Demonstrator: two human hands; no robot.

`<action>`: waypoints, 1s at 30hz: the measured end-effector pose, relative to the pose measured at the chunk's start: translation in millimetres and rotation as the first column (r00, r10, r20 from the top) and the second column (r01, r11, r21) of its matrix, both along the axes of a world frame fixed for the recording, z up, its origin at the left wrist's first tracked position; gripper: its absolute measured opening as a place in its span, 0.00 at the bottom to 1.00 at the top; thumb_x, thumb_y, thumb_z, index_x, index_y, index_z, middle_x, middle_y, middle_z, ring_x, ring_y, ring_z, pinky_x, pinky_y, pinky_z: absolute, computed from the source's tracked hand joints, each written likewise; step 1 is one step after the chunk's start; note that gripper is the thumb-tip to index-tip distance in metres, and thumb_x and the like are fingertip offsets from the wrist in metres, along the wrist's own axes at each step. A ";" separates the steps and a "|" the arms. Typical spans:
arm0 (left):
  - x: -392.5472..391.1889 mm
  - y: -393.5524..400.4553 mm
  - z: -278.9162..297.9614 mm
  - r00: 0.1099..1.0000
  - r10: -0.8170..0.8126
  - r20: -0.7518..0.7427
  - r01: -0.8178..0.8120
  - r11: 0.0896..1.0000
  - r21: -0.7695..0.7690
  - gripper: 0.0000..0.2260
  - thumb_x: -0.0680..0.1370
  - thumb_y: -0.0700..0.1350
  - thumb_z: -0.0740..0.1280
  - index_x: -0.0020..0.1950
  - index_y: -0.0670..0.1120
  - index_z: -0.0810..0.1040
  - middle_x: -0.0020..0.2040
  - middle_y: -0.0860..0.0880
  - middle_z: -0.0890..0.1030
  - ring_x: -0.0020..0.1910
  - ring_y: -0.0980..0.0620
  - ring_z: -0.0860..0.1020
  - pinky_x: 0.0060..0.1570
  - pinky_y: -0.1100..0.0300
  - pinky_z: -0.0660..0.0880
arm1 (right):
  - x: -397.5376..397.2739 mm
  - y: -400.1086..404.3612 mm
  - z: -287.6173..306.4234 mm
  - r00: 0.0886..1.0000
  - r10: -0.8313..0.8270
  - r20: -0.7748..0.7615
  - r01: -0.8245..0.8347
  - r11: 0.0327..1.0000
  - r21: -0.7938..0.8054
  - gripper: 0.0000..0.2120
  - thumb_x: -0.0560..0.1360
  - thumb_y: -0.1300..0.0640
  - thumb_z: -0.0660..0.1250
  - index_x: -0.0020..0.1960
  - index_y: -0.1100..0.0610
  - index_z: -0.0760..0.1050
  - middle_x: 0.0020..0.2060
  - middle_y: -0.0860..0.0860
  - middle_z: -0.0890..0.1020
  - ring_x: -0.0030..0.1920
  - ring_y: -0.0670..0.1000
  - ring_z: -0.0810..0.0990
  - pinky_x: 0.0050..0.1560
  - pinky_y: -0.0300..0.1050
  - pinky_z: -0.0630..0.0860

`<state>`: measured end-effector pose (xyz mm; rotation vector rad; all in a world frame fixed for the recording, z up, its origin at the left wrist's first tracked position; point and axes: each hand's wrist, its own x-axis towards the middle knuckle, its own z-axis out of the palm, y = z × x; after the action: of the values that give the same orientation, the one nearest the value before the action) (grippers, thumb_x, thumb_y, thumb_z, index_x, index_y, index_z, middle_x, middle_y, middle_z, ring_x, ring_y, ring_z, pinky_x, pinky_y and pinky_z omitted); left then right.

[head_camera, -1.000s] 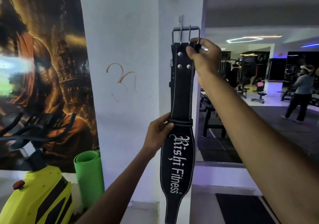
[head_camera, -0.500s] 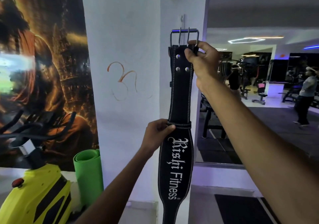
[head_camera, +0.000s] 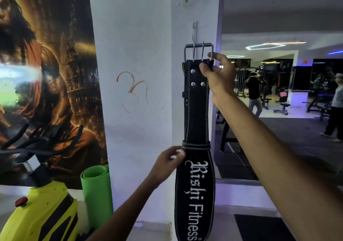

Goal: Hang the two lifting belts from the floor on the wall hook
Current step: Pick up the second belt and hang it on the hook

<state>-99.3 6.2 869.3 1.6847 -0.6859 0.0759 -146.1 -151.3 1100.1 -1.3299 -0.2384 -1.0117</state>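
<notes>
Black leather lifting belt (head_camera: 196, 110) with white stitching and white "Rishi Fitness" lettering hangs straight down the centre of the frame, long axis vertical, in front of the white pillar corner (head_camera: 185, 101). Its chrome double-prong buckle (head_camera: 198, 50) is at the top end; the wide lettered part runs off the bottom edge.

Thin metal wall hook (head_camera: 194, 33) sits on the pillar directly above the buckle, upper centre. Buckle's top bar lies at the hook's lower end. Whether the hook tip passes through the buckle cannot be made out: the tip merges with the prongs.

Right hand (head_camera: 217, 73), centre-right, is the nearer one to the hook. It pinches the belt's top right edge just under the buckle, thumb in front, fingers behind.

Left hand (head_camera: 169, 163), lower centre, is motion-blurred at the belt's left edge just below the stitched leather keeper loop (head_camera: 195, 145). Fingers look loosely curled; touching or just clear of the leather, I cannot tell.

Judgement: the coming move turns on buckle against hook, a short vertical matter, and it falls to the right hand.

Only one belt is in view; a second is not visible. Floor near the pillar is mostly cut off. A rolled green mat (head_camera: 96, 194) and a yellow exercise bike (head_camera: 40, 211) stand lower left.
</notes>
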 end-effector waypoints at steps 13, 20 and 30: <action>-4.3 -38.2 194.6 0.885 0.208 0.416 -0.051 0.932 -0.358 0.15 0.80 0.47 0.68 0.67 0.51 0.73 0.64 0.48 0.78 0.61 0.48 0.81 0.57 0.57 0.80 | 1.6 -5.4 -23.4 0.997 -0.030 0.072 0.039 0.992 -0.122 0.18 0.73 0.65 0.70 0.59 0.49 0.76 0.45 0.59 0.86 0.44 0.61 0.86 0.42 0.48 0.82; -3.1 -64.5 201.1 0.883 0.203 0.423 -0.065 0.946 -0.317 0.12 0.79 0.37 0.66 0.61 0.45 0.82 0.55 0.49 0.85 0.53 0.50 0.83 0.60 0.43 0.80 | -3.6 -33.2 -25.7 0.998 -0.036 0.043 0.045 0.975 -0.219 0.16 0.75 0.65 0.69 0.61 0.55 0.79 0.47 0.48 0.85 0.47 0.42 0.85 0.49 0.37 0.82; -1.6 -108.9 207.0 0.844 0.313 0.436 -0.123 0.903 -0.412 0.13 0.75 0.33 0.69 0.56 0.45 0.83 0.54 0.50 0.85 0.55 0.50 0.83 0.60 0.51 0.80 | 4.7 -83.8 -20.5 0.994 0.011 0.107 0.024 0.947 -0.321 0.22 0.74 0.68 0.70 0.64 0.56 0.67 0.45 0.55 0.84 0.45 0.54 0.85 0.49 0.45 0.81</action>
<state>-100.8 -102.7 1076.2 1.3696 -0.7895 0.7855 -141.4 -235.1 1079.6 -1.5720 -0.4986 -1.0828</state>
